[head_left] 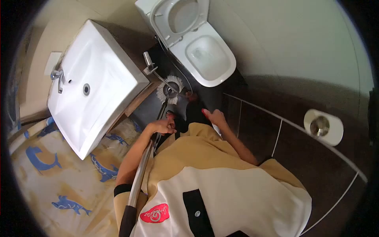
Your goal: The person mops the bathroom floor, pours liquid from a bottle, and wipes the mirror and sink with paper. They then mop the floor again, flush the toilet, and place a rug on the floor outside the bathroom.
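A mop (161, 110) stands on the dark floor, its round white-fringed head (175, 81) spread between the washbasin and the toilet. Its handle slants back past my left forearm and under my arm. My left hand (162, 126) has curled fingers and closes on the handle in front of my body. My right hand (216, 118) is closed near my right thigh. A small red end (205, 113) shows at its fingertips and a bit of white below it; what it holds is too small to name. My clothing hides part of both.
A white washbasin (106, 67) with a chrome tap (58, 77) juts out on the left. The toilet (227, 65) is ahead with its lid raised, beside a hand sprayer (148, 59). A dolphin-print curtain (71, 183) hangs at lower left; a paper holder (335, 128) is on the right wall.
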Action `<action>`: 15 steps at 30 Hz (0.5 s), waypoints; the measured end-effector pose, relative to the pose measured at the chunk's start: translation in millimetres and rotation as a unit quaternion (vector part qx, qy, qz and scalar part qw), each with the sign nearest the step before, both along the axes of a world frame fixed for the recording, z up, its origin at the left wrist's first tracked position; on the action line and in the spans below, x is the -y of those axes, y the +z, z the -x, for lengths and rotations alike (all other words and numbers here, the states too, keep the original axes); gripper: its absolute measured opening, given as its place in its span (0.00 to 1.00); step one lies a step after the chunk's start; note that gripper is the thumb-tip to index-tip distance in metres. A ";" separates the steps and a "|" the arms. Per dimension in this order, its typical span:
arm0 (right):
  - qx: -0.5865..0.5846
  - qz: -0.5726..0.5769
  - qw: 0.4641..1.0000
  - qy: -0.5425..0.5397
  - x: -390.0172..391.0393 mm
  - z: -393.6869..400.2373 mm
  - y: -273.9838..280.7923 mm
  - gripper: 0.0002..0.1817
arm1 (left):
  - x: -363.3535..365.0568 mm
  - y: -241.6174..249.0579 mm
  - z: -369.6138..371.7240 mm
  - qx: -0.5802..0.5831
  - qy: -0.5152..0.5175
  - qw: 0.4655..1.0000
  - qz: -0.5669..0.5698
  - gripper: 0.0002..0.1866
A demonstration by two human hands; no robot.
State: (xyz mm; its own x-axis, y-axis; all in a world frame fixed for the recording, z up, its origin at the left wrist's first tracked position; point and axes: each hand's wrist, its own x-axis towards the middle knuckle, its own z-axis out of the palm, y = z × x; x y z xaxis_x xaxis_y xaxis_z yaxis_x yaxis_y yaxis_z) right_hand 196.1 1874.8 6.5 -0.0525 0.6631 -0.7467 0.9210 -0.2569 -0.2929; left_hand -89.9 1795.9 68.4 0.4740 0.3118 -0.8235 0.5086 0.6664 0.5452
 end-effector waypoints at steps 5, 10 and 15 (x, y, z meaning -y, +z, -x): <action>-0.036 -0.120 0.992 0.003 49.4 10.5 23.5 0.26 | 26.8 -15.1 5.9 -0.001 -0.039 0.999 -0.029 0.25; -0.145 -0.272 0.951 0.002 94.8 7.0 20.8 0.33 | 43.8 -19.6 10.5 -0.007 -0.009 1.000 -0.019 0.29; -0.171 -0.324 0.930 -0.037 113.6 6.7 14.8 0.35 | 51.5 -22.2 9.6 -0.022 -0.059 0.998 -0.031 0.29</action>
State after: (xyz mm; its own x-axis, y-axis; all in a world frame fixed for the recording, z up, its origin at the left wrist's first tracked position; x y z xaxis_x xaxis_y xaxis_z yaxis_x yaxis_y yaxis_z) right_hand 189.4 1761.1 21.4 -0.1503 0.9790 -0.1380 0.7323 0.0164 -0.6808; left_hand -99.5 1744.4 46.3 0.4736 0.3067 -0.8256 0.6065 0.5662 0.5582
